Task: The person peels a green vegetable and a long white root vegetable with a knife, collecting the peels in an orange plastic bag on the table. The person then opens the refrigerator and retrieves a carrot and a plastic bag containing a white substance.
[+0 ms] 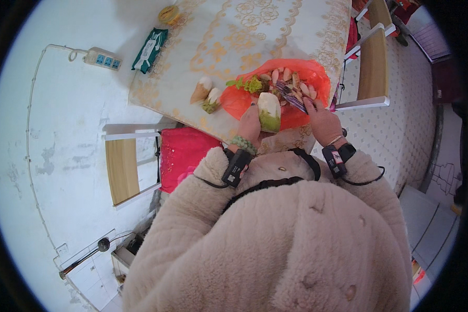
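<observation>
My left hand (248, 122) is closed on a pale white-and-green vegetable piece, like radish (270, 117), held over a red plastic bag (233, 105). My right hand (321, 120) is at the bag's right side, fingers closed on long, thin purple-and-silver items (292, 96) that I cannot identify clearly. Pinkish peeled pieces (287, 74) and leafy yellow-green scraps (251, 84) lie in the bag. Left of it, two more vegetable pieces (203, 89) rest on the patterned tablecloth (244, 31).
A green packet (150, 50) and yellow container (169, 15) sit at the table's back left. A chair with a red cushion (185, 156) is left of me, more chairs (372, 62) are at right. A power strip (103, 59) is by the left wall.
</observation>
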The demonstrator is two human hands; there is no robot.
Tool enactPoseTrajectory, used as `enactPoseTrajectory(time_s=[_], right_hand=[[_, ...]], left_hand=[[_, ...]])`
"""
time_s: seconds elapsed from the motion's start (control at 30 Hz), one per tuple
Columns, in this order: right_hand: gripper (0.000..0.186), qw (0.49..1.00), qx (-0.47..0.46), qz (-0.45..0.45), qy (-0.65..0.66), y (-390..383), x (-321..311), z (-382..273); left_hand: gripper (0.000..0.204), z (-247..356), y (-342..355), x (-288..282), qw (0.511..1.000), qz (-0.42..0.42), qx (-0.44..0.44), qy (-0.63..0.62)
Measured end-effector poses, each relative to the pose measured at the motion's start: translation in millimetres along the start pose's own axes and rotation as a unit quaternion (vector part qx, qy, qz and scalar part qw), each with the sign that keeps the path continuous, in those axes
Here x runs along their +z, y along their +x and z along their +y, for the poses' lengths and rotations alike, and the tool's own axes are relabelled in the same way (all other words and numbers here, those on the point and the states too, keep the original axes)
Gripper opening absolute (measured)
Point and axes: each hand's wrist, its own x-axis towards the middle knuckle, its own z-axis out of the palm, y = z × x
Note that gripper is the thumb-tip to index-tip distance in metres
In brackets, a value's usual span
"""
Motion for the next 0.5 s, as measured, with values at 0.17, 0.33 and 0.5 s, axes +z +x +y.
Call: enactPoseTrajectory(time_s=[0.17, 0.33, 0.5], right_hand=[[0.048, 0.994, -0.049, 0.023, 0.092, -12.5, -13.1, -9.6], [0.051, 0.952, -0.258, 0.093, 0.137, -20.5, -27.7, -31.6], [0.051, 0.968, -0.219, 0.105, 0.063, -11.5, -19.5, -29.0]], left_hand=[[0.045, 6.3, 1.4, 1.9, 0.999, 0.039, 0.007, 0.030], [0.043, -13.2, 24.6, -23.4, 0.983, -0.110, 0.026, -0.144], [0.041, -22.1, 31.0, -26.4, 0.987, -0.069, 0.051, -0.134]])
